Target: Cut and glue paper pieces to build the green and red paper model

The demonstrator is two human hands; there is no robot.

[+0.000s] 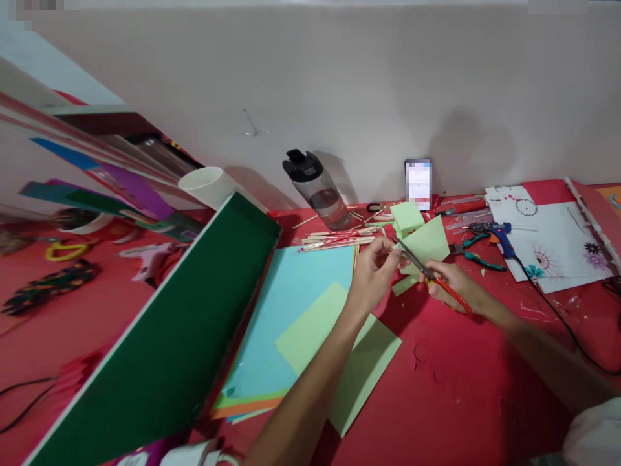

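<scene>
My right hand (456,285) grips a pair of scissors (413,259) with red handles, the blades pointing up and left toward my other hand. My left hand (372,272) is closed in a pinch at the blade tips, on what looks like a small piece of pale green paper (398,248); the fingers partly hide it. Just behind the blades lie a pale green paper sheet (431,243) and a stack of pale green paper squares (406,219). A narrow green strip (403,285) rests on the red table below the scissors.
Behind my hands stand a water bottle (320,191) and a phone (418,184). Thin wooden sticks (334,239) lie by the bottle. Pliers (478,252) and a blue glue gun (502,236) with a cord lie right. A green board (169,336) leans left, beside blue paper (286,304).
</scene>
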